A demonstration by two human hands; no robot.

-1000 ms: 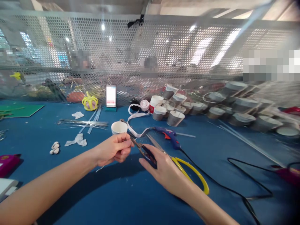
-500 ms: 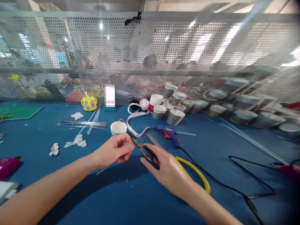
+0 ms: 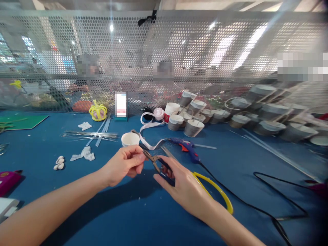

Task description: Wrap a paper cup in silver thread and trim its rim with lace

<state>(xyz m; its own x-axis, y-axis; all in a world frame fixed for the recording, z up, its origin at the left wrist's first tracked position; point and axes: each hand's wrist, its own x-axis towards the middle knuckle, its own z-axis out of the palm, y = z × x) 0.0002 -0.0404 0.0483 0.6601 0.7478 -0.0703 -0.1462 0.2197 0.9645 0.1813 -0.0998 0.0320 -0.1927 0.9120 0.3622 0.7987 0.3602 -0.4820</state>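
Note:
My right hand (image 3: 188, 186) is wrapped round the dark blue handles of a pair of pliers (image 3: 154, 162). The pliers' jaws point up and left, reaching the fingertips of my left hand (image 3: 126, 162). Thumb and forefinger of that left hand are pinched together at the jaw tips; whatever lies between them is too small to make out. Just behind the left hand stands a white paper cup (image 3: 130, 139). Scissors with yellow handles (image 3: 220, 190) lie under my right hand, partly covered by it.
A blue glue gun (image 3: 189, 149) with a black cable lies right of centre. White ribbon (image 3: 151, 126) curls behind the cup. Several grey pots (image 3: 194, 127) crowd the back right. Thin wires (image 3: 89, 136) and a yellow basket-like piece (image 3: 97, 112) are at the left. A perforated screen (image 3: 138, 44) closes the back.
The pliers' jaws sit slightly higher and closer against my left fingertips. A thin strand that showed below my left hand is no longer visible. Both hands otherwise stay almost in place.

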